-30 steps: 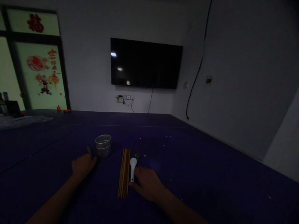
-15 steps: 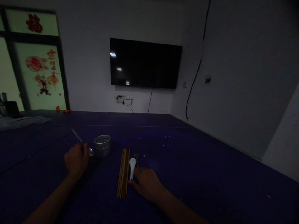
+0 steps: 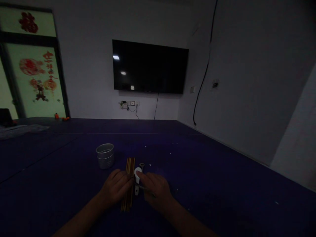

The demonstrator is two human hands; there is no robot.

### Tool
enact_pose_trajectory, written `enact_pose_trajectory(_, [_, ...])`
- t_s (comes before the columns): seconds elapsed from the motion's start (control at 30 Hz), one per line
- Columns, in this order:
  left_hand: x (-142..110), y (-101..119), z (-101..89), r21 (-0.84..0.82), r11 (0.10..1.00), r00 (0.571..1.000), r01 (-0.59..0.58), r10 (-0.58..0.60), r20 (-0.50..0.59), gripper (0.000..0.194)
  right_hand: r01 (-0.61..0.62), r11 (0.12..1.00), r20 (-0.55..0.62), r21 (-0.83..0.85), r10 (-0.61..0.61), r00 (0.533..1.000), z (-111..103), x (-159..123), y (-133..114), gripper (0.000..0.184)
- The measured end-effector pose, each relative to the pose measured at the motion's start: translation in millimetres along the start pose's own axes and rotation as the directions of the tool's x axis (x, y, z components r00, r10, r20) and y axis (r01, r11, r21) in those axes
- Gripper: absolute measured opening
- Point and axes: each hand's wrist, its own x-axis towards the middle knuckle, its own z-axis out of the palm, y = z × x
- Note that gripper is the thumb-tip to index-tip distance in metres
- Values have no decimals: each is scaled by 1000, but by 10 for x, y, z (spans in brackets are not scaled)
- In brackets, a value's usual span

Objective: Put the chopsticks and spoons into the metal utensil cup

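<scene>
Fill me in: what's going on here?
A person's left hand and right hand are close together with a slim metal utensil between them; which one grips it is hard to tell. On the purple surface, a white spoon lies beside a row of brown sticks. A metal cup stands upright, apart from both hands.

The place looked like a living room in a home; a wide television hung on the pale wall beyond the far edge of the purple surface, with household sockets and thin leads beneath it; at the far left corner stood a glazed door with red festive decorations, a big red Chinese character on the pane above; a black cable dangled along the right edge; chopsticks, a white spoon and a metal cup, well in from the far edge, were ordinary tableware.
</scene>
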Motion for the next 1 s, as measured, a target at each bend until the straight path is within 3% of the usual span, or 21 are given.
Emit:
enact_pose_trajectory(0.17, [6,-4,25,-72,997,1000,2,-2,-4,17,39,999,-24,13,-39,999,-22,13,-31,40])
enact_pose_trajectory(0.33, [-100,-27,53,-80,997,1000,12,-9,27,17,59,997,31,52,-61,998,11,14,-93,42])
enact_pose_trajectory(0.5, [-112,11,72,-85,996,999,18,-14,49,19,-82,991,115,106,70,991,39,26,-153,36])
enact_pose_trajectory(0.57, [-82,27,72,-82,997,1000,2,0,26,20,-200,972,168,121,179,969,31,60,-185,29])
enact_pose_trajectory(0.67, [-27,42,67,-79,997,1000,-21,21,-2,20,-394,905,264,160,346,901,56,108,-226,21])
enact_pose_trajectory(0.77, [2,47,69,-80,997,1000,-18,17,-7,21,-519,807,331,281,426,842,140,120,-226,17])
enact_pose_trajectory(0.9, [-15,35,81,-75,997,999,23,-22,24,17,-586,726,284,360,513,810,200,110,-136,26])
enact_pose_trajectory(1.0, [-37,20,89,-97,992,994,81,-73,83,20,-647,733,256,210,597,760,144,108,-12,33])
